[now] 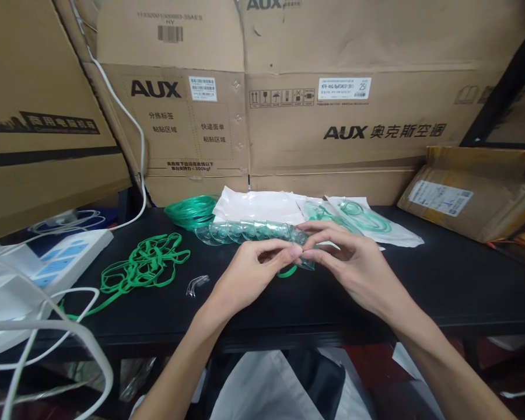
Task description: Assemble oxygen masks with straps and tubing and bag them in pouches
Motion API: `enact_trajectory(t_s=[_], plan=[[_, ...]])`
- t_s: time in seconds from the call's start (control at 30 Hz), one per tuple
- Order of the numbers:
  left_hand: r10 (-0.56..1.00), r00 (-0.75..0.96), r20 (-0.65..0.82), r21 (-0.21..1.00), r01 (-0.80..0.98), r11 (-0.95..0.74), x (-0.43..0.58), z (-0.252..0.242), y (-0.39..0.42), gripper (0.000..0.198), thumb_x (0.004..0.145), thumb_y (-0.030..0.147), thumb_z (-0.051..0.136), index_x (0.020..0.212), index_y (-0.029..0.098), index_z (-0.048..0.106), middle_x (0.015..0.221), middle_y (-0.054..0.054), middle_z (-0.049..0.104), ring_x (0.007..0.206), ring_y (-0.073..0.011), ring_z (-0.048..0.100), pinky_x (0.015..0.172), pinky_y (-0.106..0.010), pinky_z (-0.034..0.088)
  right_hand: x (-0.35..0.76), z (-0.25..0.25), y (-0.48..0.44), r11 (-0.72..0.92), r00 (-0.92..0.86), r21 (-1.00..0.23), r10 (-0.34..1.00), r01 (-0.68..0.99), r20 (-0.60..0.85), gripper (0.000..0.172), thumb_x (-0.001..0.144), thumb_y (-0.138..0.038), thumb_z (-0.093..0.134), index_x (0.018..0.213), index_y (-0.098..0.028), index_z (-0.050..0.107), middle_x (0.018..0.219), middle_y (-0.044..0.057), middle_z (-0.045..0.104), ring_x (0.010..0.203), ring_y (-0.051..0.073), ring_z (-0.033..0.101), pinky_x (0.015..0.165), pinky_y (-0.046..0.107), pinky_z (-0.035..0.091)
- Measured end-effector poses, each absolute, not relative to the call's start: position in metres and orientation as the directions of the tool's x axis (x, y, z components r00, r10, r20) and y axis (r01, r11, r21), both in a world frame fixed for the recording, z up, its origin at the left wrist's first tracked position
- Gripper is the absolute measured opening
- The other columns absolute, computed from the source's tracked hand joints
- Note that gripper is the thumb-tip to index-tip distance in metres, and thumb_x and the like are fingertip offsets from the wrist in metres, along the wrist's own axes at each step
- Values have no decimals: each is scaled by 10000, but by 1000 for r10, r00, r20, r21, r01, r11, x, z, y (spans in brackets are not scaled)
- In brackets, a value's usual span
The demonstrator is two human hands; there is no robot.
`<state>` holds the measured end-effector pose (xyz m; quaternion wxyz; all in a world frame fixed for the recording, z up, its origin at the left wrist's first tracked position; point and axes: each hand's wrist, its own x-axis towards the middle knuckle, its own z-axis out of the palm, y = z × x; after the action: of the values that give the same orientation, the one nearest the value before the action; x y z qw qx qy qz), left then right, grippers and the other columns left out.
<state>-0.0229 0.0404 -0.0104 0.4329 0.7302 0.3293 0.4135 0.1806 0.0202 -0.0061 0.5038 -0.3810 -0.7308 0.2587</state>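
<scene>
My left hand (pixel 256 271) and my right hand (pixel 352 256) meet above the black table, fingertips pinched together. Between them is a clear green oxygen mask (pixel 307 262), mostly covered by the fingers. A bit of green elastic strap (pixel 287 272) shows just under the fingers. Behind the hands lies a row of nested clear masks (pixel 245 231). To the left, a tangle of green elastic strap (pixel 144 265) rests on the table, with a few thin metal strips (pixel 196 284) nearer my left hand.
Coiled green tubing (pixel 191 211) and white pouches (pixel 258 205) lie at the back, along with a pouch holding tubing (pixel 363 216). A taped carton (pixel 476 192) stands right. A white power strip (pixel 76 262) with cables is left. Large cardboard (pixel 289 151) closes off the rear.
</scene>
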Motion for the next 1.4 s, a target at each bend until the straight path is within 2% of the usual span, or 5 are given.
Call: enact_trajectory(t_s=[0.13, 0.33, 0.67, 1.27, 1.4], plan=[[848, 435, 303, 897, 172, -408, -23, -9, 37, 386, 984, 498, 589, 848, 179, 758, 842, 3, 748, 761, -134, 609, 697, -220, 433, 178, -8, 19, 564, -224, -761, 826, 320, 518, 164, 936, -163, 643, 848, -264, 738, 1320, 17, 656, 1251, 224, 612, 1024, 369, 485], [858, 431, 280, 887, 225, -402, -20, -11, 37, 349, 1003, 472, 545, 908, 195, 735, 877, 1, 773, 831, -169, 671, 741, -237, 460, 177, -8, 17, 565, -220, -710, 823, 422, 524, 196, 952, -141, 581, 840, -249, 700, 1314, 41, 661, 1289, 239, 588, 1092, 409, 426], [852, 454, 259, 860, 294, -418, -22, -14, 39, 312, 1004, 417, 534, 890, 217, 745, 927, 29, 766, 924, -176, 680, 833, -241, 457, 183, -4, 20, 603, -210, -618, 780, 504, 590, 214, 945, -106, 542, 845, -261, 650, 1194, 23, 693, 1286, 241, 582, 1029, 391, 440], [872, 425, 243, 754, 483, -446, -22, -16, 37, 295, 979, 448, 555, 911, 256, 769, 972, 22, 754, 845, -189, 618, 729, -271, 397, 203, 7, 22, 585, 79, -657, 715, 476, 694, 84, 946, -230, 617, 869, -252, 642, 1143, 49, 719, 1177, 277, 646, 998, 429, 502], [849, 463, 254, 766, 440, -469, -21, -12, 35, 345, 991, 466, 534, 890, 233, 766, 928, 18, 752, 857, -193, 625, 745, -265, 411, 200, 3, 23, 580, -18, -678, 766, 452, 643, 76, 966, -301, 614, 910, -251, 623, 1133, 56, 707, 1154, 272, 652, 1002, 426, 504]])
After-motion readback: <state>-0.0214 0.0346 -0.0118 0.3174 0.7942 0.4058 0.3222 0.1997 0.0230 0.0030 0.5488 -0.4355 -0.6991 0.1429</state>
